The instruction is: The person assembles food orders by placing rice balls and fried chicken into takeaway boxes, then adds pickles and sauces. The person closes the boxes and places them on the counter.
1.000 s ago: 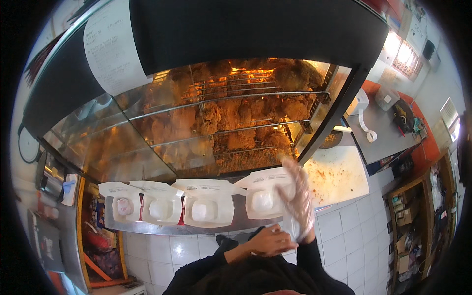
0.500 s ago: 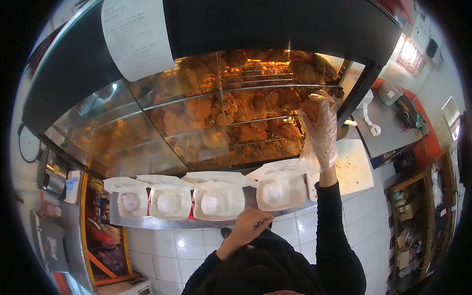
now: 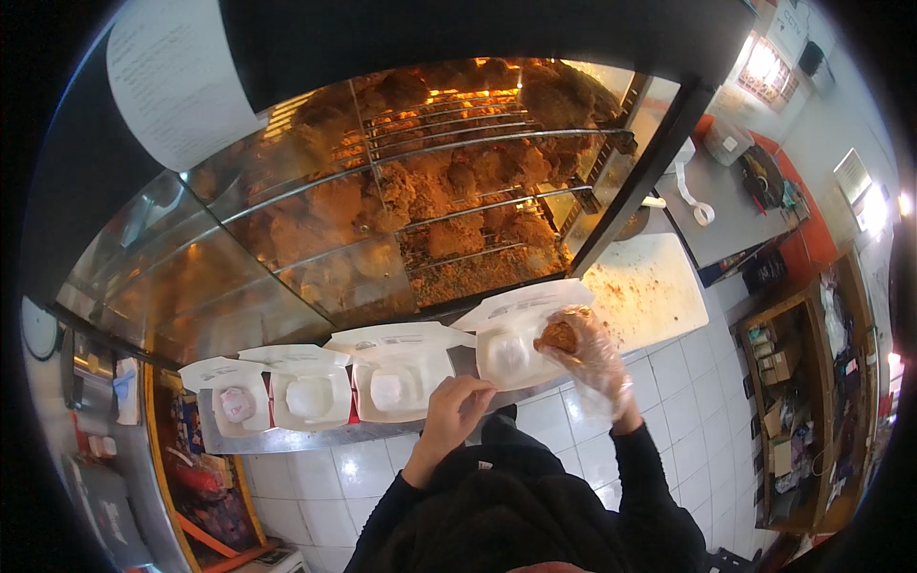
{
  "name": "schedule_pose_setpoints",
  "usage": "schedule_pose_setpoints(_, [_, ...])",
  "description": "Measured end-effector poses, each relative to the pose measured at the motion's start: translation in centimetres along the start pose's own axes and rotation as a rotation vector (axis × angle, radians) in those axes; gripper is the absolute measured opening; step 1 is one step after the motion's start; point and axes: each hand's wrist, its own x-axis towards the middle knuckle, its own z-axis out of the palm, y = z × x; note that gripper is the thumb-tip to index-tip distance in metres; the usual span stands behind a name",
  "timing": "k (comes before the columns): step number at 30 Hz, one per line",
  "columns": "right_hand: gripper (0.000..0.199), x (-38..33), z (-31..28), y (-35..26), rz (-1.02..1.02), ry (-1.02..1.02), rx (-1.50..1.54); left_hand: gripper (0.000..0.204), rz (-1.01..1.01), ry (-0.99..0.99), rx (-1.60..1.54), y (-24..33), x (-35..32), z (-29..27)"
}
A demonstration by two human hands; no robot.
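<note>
The right hand (image 3: 594, 355), sheathed in a thin, crinkled clear plastic glove, is curled closed around a golden-brown, rough-crusted piece of fried chicken (image 3: 560, 336) and holds it just above the rightmost white foam clamshell box (image 3: 512, 346), whose lid stands tilted open behind it. By the look of it the step in hand is the placing of the piece into that box; the next move would call for lowering it past the soft foam rim and spreading the fingers without crushing the brittle crust or tipping the light container. The bare left hand (image 3: 457, 405) is loosely curled with nothing in it, its fingertips at the front edge of the neighbouring open white foam box (image 3: 399, 384), seemingly steadying it. Two more open white foam boxes (image 3: 308, 393) and (image 3: 233, 401) sit further left in the same row, each showing a pale rounded portion inside. All four rest on the narrow grey metal table (image 3: 287, 439) in front of a glass-fronted heated display cabinet (image 3: 287, 286), where craggy fried pieces lie heaped on wire racks (image 3: 449, 201) under orange light. To the right a white cutting board (image 3: 650, 286) is strewn with brown crumbs, and glossy white floor tiles (image 3: 564, 430) shine below.
</note>
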Motion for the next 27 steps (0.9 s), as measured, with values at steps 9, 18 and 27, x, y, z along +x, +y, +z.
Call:
schedule_pose_setpoints(9, [0.035,-1.2,6.1,8.9,-0.142,0.248,-0.909,0.007,0.067,-0.048,-0.006,0.2,1.0,0.2])
schedule_pose_setpoints(18, [0.031,13.0,-1.2,-7.9,-0.581,0.802,-0.759,0.008,0.009,0.06,0.094,-0.7,-1.3,-2.6])
schedule_pose_setpoints(27, [0.036,23.6,-8.5,2.2,-0.575,0.811,-1.031,0.011,-0.17,0.234,0.074,-1.7,-5.5,-5.5])
